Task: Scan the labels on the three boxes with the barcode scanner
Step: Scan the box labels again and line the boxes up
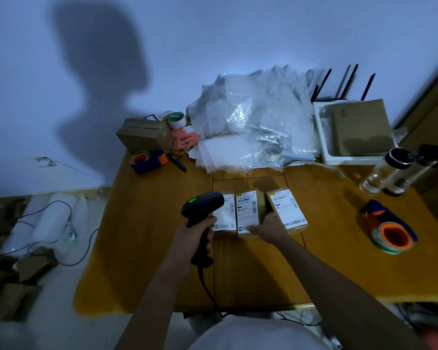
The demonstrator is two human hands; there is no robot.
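Three small cardboard boxes with white labels lie side by side in the middle of the wooden table (147,223): the left box (225,215), the middle box (248,210), the right box (287,208). My left hand (199,229) grips a black barcode scanner (201,205) by its handle; a green light shows on its head, which covers part of the left box. My right hand (267,227) rests on the near end of the middle box, thumb against its right side.
Bubble wrap (253,122) is piled at the back. A tape dispenser (148,160), a pen and a brown box (143,133) stand back left. A white tray (321,137), two glass bottles (387,170) and a second tape dispenser (391,231) are at the right.
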